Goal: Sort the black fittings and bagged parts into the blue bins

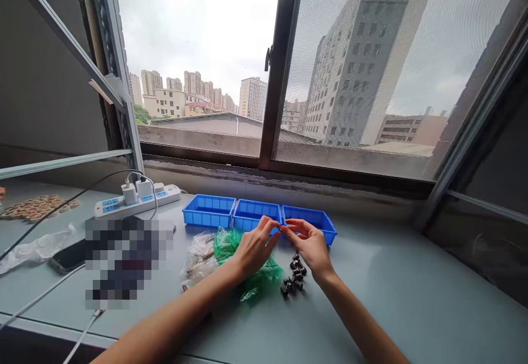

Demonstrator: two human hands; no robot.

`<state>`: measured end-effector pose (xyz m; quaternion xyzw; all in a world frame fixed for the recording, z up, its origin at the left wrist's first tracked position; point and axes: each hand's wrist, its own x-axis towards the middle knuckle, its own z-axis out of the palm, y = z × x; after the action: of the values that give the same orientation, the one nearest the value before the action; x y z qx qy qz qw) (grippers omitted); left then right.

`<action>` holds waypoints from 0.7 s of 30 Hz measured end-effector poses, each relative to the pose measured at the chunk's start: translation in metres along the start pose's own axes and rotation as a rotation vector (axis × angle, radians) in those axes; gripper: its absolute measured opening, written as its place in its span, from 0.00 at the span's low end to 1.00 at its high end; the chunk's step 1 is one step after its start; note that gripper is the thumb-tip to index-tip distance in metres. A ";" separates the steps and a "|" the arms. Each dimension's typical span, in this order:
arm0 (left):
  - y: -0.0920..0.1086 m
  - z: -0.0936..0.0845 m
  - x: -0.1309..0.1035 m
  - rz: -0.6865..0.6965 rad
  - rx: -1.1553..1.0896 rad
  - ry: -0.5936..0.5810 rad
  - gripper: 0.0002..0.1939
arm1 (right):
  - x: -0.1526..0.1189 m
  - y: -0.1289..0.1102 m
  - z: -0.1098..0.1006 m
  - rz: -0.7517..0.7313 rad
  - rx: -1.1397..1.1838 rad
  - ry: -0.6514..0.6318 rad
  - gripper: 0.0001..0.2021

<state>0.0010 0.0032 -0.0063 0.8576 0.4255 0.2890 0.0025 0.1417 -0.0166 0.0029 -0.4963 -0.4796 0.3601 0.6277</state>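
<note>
My left hand (pixel 256 246) and my right hand (pixel 310 244) meet at the fingertips in front of the blue bins. The fingers of both are pinched round something too small to make out. Behind them stand a left blue bin (pixel 209 219), a middle blue bin (pixel 251 224) and a right blue bin (pixel 332 236), side by side. Crumpled green plastic (pixel 264 281) lies under and beside my left hand, with clear plastic bags (pixel 201 259) to its left. Several small black parts (pixel 293 279) form a loose pile below my right hand.
A white power strip (pixel 142 203) with plugs and cables lies left of the bins. Near it are a dark phone (pixel 68 257), a blurred-out area and a pile of small tan pieces (pixel 37 208). Metal frame posts and a window (pixel 272 78) rise behind the table (pixel 391 298).
</note>
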 end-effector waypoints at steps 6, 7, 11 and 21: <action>0.002 -0.001 -0.001 -0.017 -0.043 0.024 0.08 | -0.004 -0.003 0.003 -0.015 -0.034 -0.016 0.24; 0.002 -0.001 -0.001 -0.019 -0.050 0.030 0.08 | -0.004 -0.002 0.003 -0.006 -0.033 -0.033 0.24; 0.002 -0.001 -0.002 -0.016 -0.063 0.039 0.07 | -0.001 0.008 0.001 0.098 0.030 -0.132 0.24; 0.001 0.001 0.000 0.005 -0.082 0.061 0.08 | -0.003 0.001 0.003 0.218 0.128 -0.135 0.21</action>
<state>0.0020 0.0027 -0.0067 0.8486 0.4110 0.3323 0.0242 0.1376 -0.0186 0.0015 -0.4791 -0.4400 0.4887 0.5814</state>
